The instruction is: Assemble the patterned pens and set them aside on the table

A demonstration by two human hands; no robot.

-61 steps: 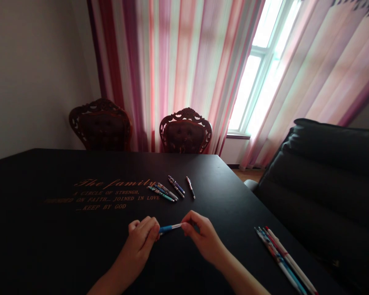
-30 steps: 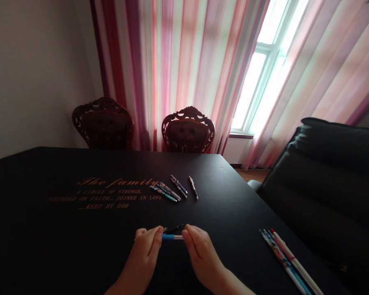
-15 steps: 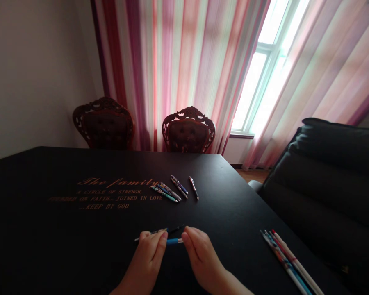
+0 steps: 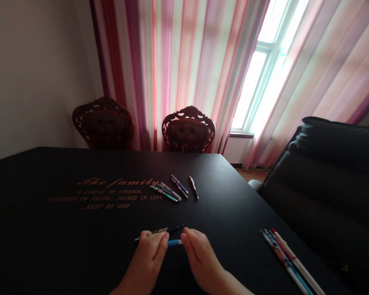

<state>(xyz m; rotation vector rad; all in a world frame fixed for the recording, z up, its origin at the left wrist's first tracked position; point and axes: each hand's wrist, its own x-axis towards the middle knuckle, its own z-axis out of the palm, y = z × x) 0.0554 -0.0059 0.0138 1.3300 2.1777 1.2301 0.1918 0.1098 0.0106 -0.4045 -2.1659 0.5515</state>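
Note:
My left hand is closed around one end of a pen with a blue barrel part. My right hand pinches the other end, where a short pale section shows between the hands. Fingers hide most of this pen. Just beyond my left hand is a slim patterned pen piece, partly covered by the knuckles; whether the hand touches it I cannot tell. A thin dark pen piece lies beside it, pointing toward my right hand.
Several patterned pens lie in a group farther up the black table, with a single pen to their right. Longer pencil-like sticks lie near the right edge. Chairs stand behind; a black armchair is at right.
My hands have come very slightly closer together, and the visible stretch of pen between them is a little shorter. Everything else on the table lies as before.

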